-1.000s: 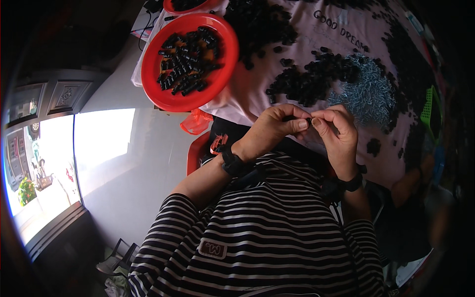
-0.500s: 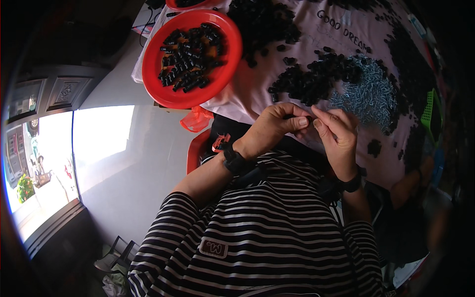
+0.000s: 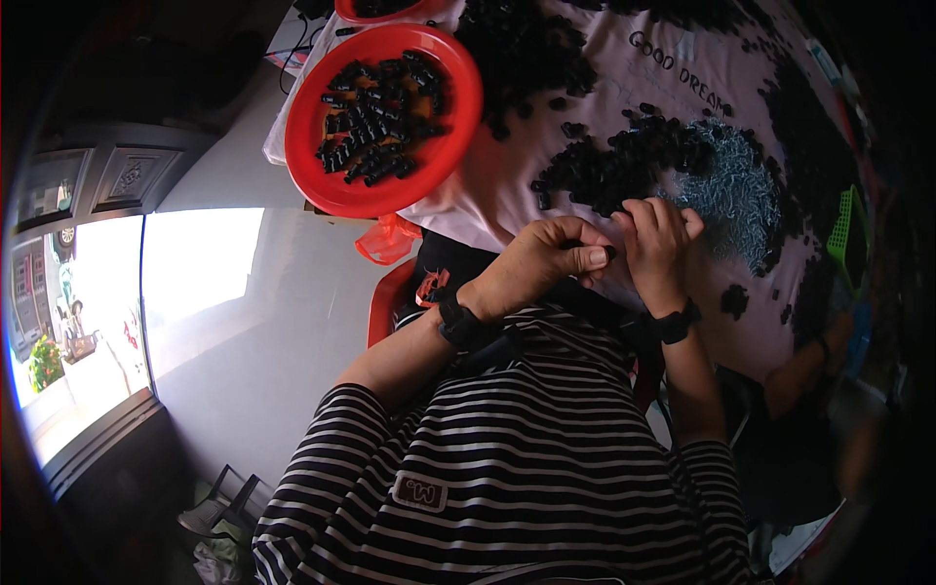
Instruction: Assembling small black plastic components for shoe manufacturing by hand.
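My left hand (image 3: 548, 258) is closed, with a small black plastic part (image 3: 609, 253) pinched between thumb and fingers above the near edge of the cloth. Just to its right, my right hand (image 3: 657, 252) is apart from it, palm down, with its fingers bent and spread. Its fingertips are at the near side of a heap of small black plastic parts (image 3: 609, 161), and I see nothing held in them. Beside that heap, to the right, lies a pile of small silvery-blue screws (image 3: 731, 195).
A round red plate (image 3: 466, 107) of joined black pieces stands at left on the pink cloth (image 3: 497, 185). Another red dish (image 3: 382, 14) is behind it. More black parts (image 3: 522, 58) lie farther back. At right are a green basket (image 3: 842, 226) and another person's arm (image 3: 804, 370).
My right hand has moved away from the left hand and up toward the heaps, and its fingers have spread. My left hand stays nearly in place, still pinching the black plastic part.
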